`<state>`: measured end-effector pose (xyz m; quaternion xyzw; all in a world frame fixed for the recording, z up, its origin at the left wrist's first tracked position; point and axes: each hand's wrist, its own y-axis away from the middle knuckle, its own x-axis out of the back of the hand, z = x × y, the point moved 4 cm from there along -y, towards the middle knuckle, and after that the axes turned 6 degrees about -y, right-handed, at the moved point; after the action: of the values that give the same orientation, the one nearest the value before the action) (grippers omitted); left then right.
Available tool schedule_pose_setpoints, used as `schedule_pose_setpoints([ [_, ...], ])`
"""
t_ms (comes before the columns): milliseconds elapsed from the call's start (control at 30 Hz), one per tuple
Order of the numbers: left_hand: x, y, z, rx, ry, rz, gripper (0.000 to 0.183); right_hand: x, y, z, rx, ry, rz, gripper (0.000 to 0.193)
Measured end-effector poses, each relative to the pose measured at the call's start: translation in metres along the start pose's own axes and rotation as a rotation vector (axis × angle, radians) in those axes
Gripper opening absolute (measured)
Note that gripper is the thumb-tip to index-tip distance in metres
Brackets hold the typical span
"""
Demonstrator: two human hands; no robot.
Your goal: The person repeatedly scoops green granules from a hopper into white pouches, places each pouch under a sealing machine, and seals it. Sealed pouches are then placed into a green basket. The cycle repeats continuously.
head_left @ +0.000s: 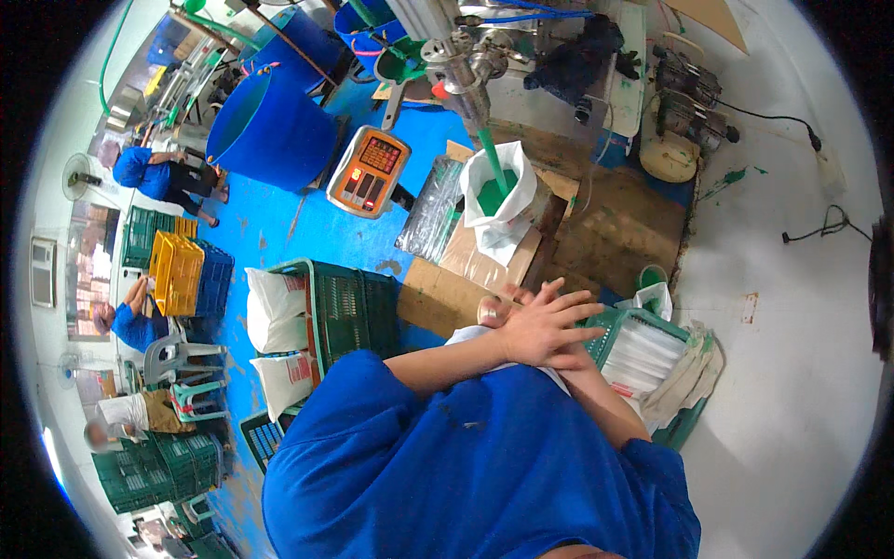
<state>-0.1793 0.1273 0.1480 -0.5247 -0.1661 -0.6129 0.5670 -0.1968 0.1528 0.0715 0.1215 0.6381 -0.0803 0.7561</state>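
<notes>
White bag [505, 231] stands open below the metal nozzle [473, 104], green inside, probably heavy and floppy; gather its rim, support its base. Rightward, the left hand [537, 334] spreads, holding nothing, over the right hand [565, 358], whose grip I can't tell.

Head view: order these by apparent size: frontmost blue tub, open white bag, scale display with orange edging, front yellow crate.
Largest to smallest:
1. Frontmost blue tub
2. Open white bag
3. Scale display and front yellow crate: too alike in outline to rank.
</notes>
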Motion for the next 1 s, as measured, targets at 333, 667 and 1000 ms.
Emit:
schedule_pose_setpoints([
  [333, -0.052, 0.125, -0.103, 1.205, 0.738, -0.054, 0.062, -0.075, 0.007, -0.024, 0.388, 1.223, -0.023, 0.063],
  [667, -0.01, 0.053, -0.073, 1.098, 2.035, 0.483, 0.056, 0.026, 0.007, 0.004, 0.809, 2.549, -0.197, 0.047],
  [1000, -0.026, 0.112, -0.053, 0.964, 0.75, -0.337, 0.048, 0.156, 0.056, -0.085, -0.241, 2.166, 0.524, 0.025],
])
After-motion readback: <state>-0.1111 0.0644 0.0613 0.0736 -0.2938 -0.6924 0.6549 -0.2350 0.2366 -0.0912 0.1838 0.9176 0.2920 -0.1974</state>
